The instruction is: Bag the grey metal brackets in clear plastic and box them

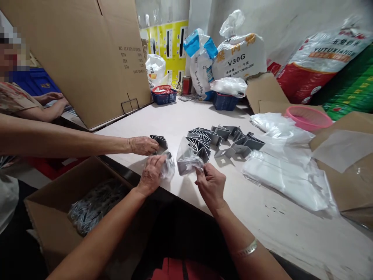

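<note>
My left hand [151,174] is closed on a small clear plastic bag [168,166] of grey metal brackets at the near table edge. My right hand [210,182] pinches the edge of a second clear bag [188,160] with grey brackets inside. Just beyond lies a pile of loose grey angle brackets [224,140] on the pale table [271,217]. A co-worker's hand [143,145] reaches in from the left and rests on a short stack of brackets [159,140].
A stack of empty clear bags [287,175] lies to the right, with a pink basin [308,116] behind it. An open cardboard box [84,206] of filled bags stands at lower left. Large cartons, blue baskets [164,95] and sacks line the back.
</note>
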Demonstrator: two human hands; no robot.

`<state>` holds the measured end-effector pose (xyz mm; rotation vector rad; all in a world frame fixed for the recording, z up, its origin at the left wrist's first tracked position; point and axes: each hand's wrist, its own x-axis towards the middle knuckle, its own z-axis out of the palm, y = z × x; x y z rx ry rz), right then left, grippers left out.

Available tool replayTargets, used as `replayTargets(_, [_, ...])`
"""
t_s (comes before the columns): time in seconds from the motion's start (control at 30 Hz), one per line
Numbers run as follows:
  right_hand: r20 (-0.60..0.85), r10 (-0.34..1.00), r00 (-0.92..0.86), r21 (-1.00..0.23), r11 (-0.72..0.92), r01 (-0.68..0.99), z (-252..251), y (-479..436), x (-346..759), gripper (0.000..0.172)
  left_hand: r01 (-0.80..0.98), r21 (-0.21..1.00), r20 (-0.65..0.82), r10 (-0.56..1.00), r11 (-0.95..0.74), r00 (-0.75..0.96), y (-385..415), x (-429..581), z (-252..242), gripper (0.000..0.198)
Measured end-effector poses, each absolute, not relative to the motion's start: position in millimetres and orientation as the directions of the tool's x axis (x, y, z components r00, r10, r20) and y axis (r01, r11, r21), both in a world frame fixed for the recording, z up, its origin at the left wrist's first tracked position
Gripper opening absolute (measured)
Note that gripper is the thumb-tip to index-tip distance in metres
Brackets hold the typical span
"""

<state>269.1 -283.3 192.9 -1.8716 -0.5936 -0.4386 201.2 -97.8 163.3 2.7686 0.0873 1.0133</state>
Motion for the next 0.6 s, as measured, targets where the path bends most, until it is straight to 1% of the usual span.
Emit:
replayTargets(0.03, [0.549, 0.185, 0.815, -0.758, -0.301, 0.579, 187.2, -278.4, 267.8, 0.030, -0.057, 0.125, 0.655, 0.039, -0.990, 0.755, -99.5, 195.4, 162.8, 0.048])
replayTargets(0.07, [0.543, 0.177, 0.821, -0.762, -0.306, 0.571, 180.5, -274.0, 266.7, 0.029, -0.088, 0.076, 0.666, -0.015, -0.993, 0.746, -102.3, 190.6, 162.7, 0.049])
replayTargets(0.13, [0.536, 0.173, 0.826, -0.759, -0.330, 0.561, 166.5, -268.2, 265.1, 0.026, -0.151, 0.040, 0.666, -0.087, -0.988, 0.741, -110.2, 183.9, 163.3, 0.051])
replayTargets(0.17, [0.538, 0.188, 0.821, -0.747, -0.344, 0.569, 160.1, -267.0, 264.7, 0.025, -0.187, 0.054, 0.662, -0.106, -0.981, 0.742, -114.4, 181.7, 163.8, 0.052])
replayTargets(0.23, [0.545, 0.273, 0.793, -0.704, -0.364, 0.609, 150.6, -267.8, 264.4, 0.023, -0.241, 0.137, 0.669, -0.090, -0.961, 0.738, -121.3, 178.9, 164.9, 0.060])
replayTargets(0.33, [0.500, 0.505, 0.703, -0.607, -0.375, 0.701, 147.1, -273.2, 266.3, 0.015, -0.241, 0.338, 0.665, 0.050, -0.910, 0.746, -125.0, 176.6, 164.7, 0.077])
replayTargets(0.4, [0.423, 0.644, 0.637, -0.540, -0.386, 0.748, 150.6, -275.3, 269.5, 0.010, -0.205, 0.470, 0.599, 0.140, -0.858, 0.788, -123.9, 176.3, 163.6, 0.074])
replayTargets(0.47, [0.346, 0.731, 0.589, -0.478, -0.402, 0.781, 155.9, -274.0, 273.8, 0.009, -0.163, 0.574, 0.502, 0.188, -0.802, 0.844, -122.5, 177.6, 163.3, 0.069])
replayTargets(0.53, [0.292, 0.776, 0.559, -0.433, -0.414, 0.801, 161.0, -269.7, 277.7, 0.009, -0.127, 0.643, 0.444, 0.233, -0.755, 0.865, -122.8, 181.4, 164.7, 0.066])
replayTargets(0.6, [0.263, 0.806, 0.531, -0.389, -0.415, 0.822, 164.7, -264.3, 280.0, 0.008, -0.085, 0.693, 0.431, 0.316, -0.716, 0.845, -126.2, 188.1, 167.6, 0.060])
